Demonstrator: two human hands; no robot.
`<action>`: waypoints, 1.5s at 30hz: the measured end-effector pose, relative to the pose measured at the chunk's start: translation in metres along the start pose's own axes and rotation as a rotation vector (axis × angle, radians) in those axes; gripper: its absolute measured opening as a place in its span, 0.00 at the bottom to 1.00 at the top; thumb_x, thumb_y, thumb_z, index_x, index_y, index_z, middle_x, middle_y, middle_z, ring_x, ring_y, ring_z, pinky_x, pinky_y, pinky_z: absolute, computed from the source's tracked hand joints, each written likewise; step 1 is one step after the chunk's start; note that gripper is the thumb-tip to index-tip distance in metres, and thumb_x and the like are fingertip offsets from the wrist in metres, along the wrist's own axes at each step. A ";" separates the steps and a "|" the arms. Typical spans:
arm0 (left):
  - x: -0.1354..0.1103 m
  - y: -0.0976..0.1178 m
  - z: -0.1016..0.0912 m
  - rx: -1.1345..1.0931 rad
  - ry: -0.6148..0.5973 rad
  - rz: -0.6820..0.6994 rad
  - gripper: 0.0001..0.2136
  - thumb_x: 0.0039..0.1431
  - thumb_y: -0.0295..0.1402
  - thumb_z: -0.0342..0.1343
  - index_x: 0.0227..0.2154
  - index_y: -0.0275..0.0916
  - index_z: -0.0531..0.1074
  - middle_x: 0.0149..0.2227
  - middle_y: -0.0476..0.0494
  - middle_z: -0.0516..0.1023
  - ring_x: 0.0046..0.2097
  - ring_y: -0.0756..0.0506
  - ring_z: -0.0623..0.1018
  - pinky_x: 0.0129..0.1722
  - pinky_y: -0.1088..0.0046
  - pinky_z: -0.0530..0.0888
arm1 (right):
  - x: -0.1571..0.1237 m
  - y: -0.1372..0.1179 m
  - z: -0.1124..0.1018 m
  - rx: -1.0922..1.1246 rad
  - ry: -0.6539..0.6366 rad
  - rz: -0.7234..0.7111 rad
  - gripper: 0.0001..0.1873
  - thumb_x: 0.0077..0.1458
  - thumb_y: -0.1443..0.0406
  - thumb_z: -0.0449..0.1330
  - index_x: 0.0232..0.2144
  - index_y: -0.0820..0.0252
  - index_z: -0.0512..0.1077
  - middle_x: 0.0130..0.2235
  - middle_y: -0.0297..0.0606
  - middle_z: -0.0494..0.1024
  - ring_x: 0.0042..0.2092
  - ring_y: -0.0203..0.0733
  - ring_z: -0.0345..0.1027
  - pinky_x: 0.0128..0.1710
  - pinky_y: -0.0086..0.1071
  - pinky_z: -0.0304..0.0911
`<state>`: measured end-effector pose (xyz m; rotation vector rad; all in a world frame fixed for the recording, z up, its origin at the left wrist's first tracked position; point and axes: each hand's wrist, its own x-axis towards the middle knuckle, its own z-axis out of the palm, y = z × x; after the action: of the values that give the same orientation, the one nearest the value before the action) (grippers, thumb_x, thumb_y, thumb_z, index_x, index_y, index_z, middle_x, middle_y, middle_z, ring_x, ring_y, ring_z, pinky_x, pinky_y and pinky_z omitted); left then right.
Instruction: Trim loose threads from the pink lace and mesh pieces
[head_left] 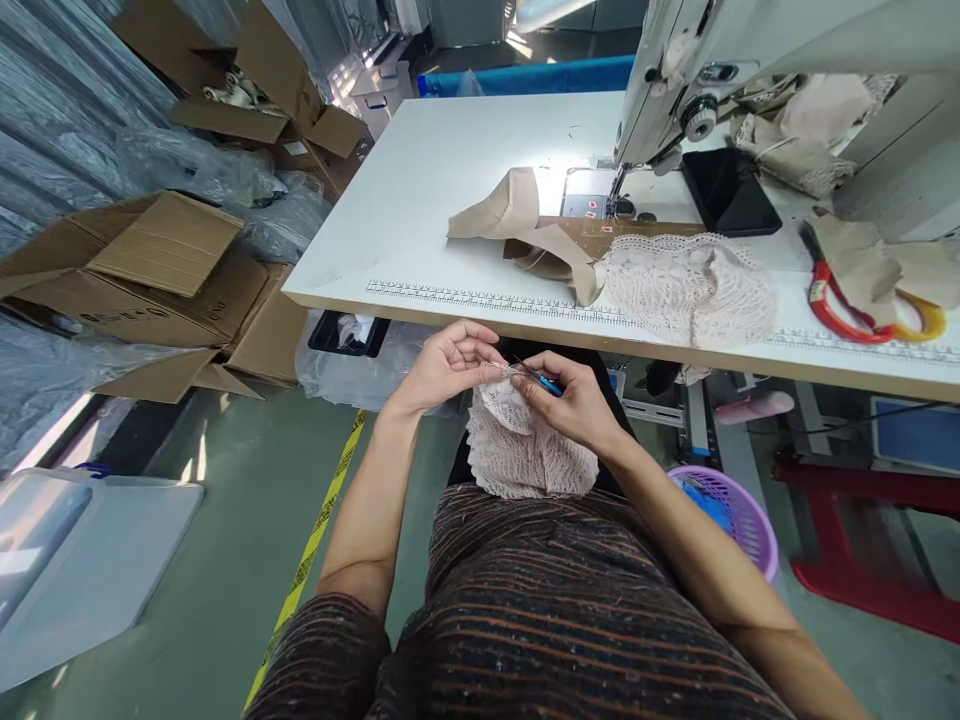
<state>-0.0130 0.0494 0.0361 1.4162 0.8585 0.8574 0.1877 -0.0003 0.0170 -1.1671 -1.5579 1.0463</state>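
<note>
Pale pink lace fabric (531, 462) hangs over my lap, just in front of the table edge. My left hand (461, 362) pinches its upper edge between thumb and fingers. Closed around blue-handled thread snips (550, 384) is my right hand (574, 405), its thumb close to the same edge of the lace. The dark blades of the snips point up and left, towards my left fingertips. Whether the blades touch the lace, I cannot tell. A second lace piece (686, 288) lies on the table beside beige fabric pieces (517, 210).
A sewing machine (675, 90) stands on the white table (420, 170). To the right lie a black phone (731, 190) and red-and-yellow-handled scissors (851, 310). Cardboard boxes (172, 270) crowd the left; a purple basket (757, 520) sits on the floor at right.
</note>
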 end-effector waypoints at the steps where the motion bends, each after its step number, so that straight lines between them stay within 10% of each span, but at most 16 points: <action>1: 0.000 0.000 0.000 -0.002 -0.006 0.001 0.22 0.47 0.34 0.72 0.42 0.37 0.70 0.36 0.43 0.82 0.36 0.48 0.82 0.39 0.71 0.79 | 0.000 0.000 0.000 0.007 -0.003 0.002 0.13 0.58 0.56 0.63 0.33 0.60 0.75 0.29 0.33 0.76 0.30 0.35 0.65 0.31 0.30 0.60; 14: -0.010 -0.009 0.010 0.158 -0.252 -0.050 0.18 0.58 0.38 0.64 0.48 0.35 0.74 0.36 0.42 0.81 0.31 0.51 0.77 0.29 0.76 0.73 | -0.031 0.006 -0.027 0.003 -0.031 0.113 0.17 0.60 0.51 0.60 0.30 0.59 0.74 0.26 0.33 0.74 0.27 0.35 0.63 0.26 0.28 0.58; 19: 0.000 0.002 0.015 0.604 0.064 0.331 0.08 0.63 0.38 0.60 0.38 0.39 0.79 0.36 0.45 0.80 0.35 0.49 0.77 0.37 0.70 0.76 | -0.051 0.023 -0.056 -0.500 0.093 0.204 0.14 0.61 0.56 0.59 0.39 0.57 0.79 0.34 0.40 0.82 0.29 0.42 0.72 0.30 0.33 0.60; 23: 0.029 0.026 0.008 0.887 0.417 0.500 0.14 0.67 0.44 0.54 0.48 0.42 0.76 0.50 0.39 0.79 0.51 0.41 0.77 0.54 0.58 0.75 | -0.049 0.023 -0.071 -0.437 0.169 0.152 0.13 0.63 0.57 0.58 0.38 0.58 0.79 0.36 0.41 0.84 0.32 0.42 0.75 0.33 0.34 0.63; 32: 0.135 0.044 -0.013 1.298 -0.154 0.113 0.30 0.71 0.51 0.35 0.66 0.41 0.62 0.71 0.39 0.58 0.71 0.34 0.57 0.70 0.43 0.49 | -0.042 -0.016 -0.107 -0.281 0.327 -0.098 0.08 0.62 0.61 0.61 0.38 0.59 0.78 0.31 0.36 0.83 0.31 0.37 0.75 0.33 0.30 0.68; 38: 0.198 0.051 -0.022 1.249 -0.090 0.131 0.25 0.67 0.53 0.37 0.45 0.40 0.72 0.57 0.37 0.75 0.57 0.33 0.74 0.67 0.35 0.49 | -0.012 -0.021 -0.180 -0.490 0.746 0.013 0.14 0.62 0.56 0.58 0.37 0.61 0.77 0.30 0.39 0.81 0.26 0.38 0.69 0.27 0.32 0.65; 45: 0.204 0.030 -0.018 1.203 0.073 0.364 0.21 0.63 0.52 0.49 0.45 0.39 0.69 0.54 0.31 0.73 0.57 0.30 0.74 0.63 0.34 0.59 | 0.023 0.006 -0.218 -1.004 0.775 0.031 0.22 0.60 0.63 0.54 0.54 0.65 0.72 0.53 0.58 0.75 0.54 0.59 0.68 0.53 0.54 0.64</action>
<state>0.0638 0.2393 0.0687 2.6543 1.2783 0.6421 0.3959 0.0472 0.0672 -1.9386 -1.3812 -0.3057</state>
